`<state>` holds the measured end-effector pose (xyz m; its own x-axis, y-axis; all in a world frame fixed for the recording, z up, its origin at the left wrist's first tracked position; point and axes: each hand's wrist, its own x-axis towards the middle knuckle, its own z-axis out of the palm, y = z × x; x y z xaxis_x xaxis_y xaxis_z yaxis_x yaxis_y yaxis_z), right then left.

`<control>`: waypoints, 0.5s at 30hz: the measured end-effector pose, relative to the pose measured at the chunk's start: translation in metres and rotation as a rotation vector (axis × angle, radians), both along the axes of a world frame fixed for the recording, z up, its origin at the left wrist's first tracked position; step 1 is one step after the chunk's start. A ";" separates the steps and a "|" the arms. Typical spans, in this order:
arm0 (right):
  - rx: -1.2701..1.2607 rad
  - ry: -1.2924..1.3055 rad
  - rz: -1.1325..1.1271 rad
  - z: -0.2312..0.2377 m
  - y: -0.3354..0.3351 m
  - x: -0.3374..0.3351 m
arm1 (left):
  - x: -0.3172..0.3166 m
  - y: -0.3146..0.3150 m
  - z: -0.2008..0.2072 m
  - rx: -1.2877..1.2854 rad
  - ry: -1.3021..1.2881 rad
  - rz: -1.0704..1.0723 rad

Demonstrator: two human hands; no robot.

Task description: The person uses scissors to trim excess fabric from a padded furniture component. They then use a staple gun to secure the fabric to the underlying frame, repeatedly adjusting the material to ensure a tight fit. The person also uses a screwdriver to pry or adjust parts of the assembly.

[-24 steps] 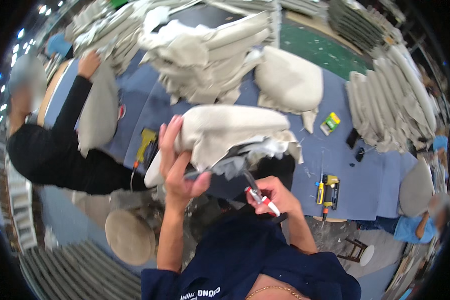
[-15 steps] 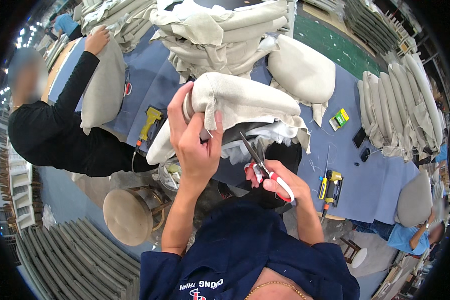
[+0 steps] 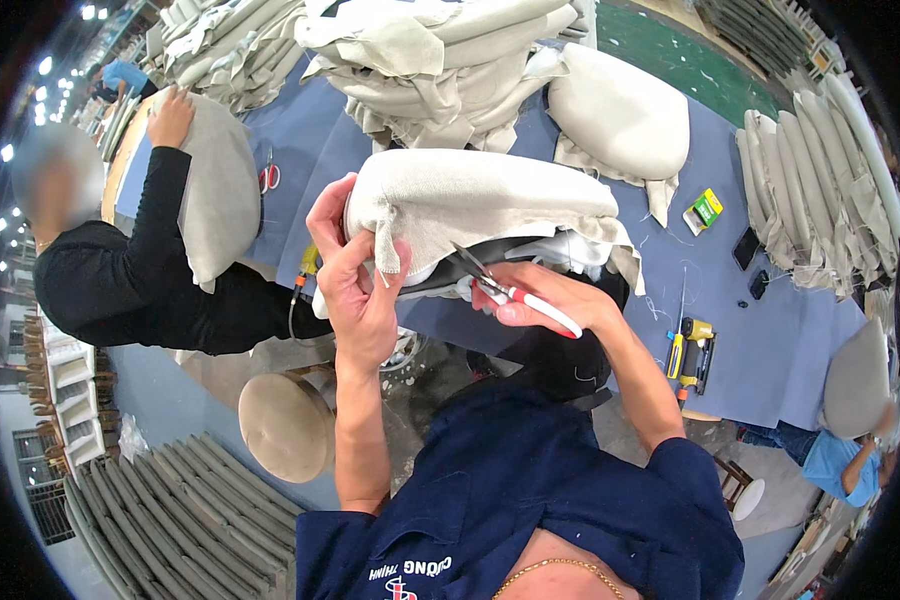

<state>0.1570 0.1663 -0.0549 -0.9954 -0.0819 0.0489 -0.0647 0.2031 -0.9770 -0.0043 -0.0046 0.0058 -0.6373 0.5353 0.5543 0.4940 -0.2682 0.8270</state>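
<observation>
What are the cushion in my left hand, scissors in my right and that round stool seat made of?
Cushion: probably matte woven fabric, from its fine texture and creased, hanging edge. Scissors: grey blades with a metallic sheen, likely steel; glossy red-and-white handles, likely plastic. Round stool seat: smooth tan covering, fabric or imitation leather; unclear which.

A Wide View Down from the Head

We looked from the left of two fisheye cameras worn on the person's head, facing down and ahead. The navy shirt (image 3: 530,470) lay nearest, along the lower edge; the left hand (image 3: 358,295) and right hand (image 3: 560,295) sat close by, near the middle. Beyond, we saw the blue table (image 3: 770,350) spread outward, and our wide lens took in lamps (image 3: 45,66) at the far left, bending straight edges toward the rim.
</observation>
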 end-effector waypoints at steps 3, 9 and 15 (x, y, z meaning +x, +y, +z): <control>-0.105 0.023 0.010 0.002 -0.005 -0.016 | -0.004 -0.008 -0.005 -0.027 0.093 -0.034; -0.212 -0.056 -0.030 0.000 -0.023 -0.023 | -0.016 -0.015 -0.015 0.057 0.070 -0.100; -0.100 0.062 -0.155 -0.004 -0.025 -0.016 | -0.020 -0.014 -0.016 0.060 0.075 -0.155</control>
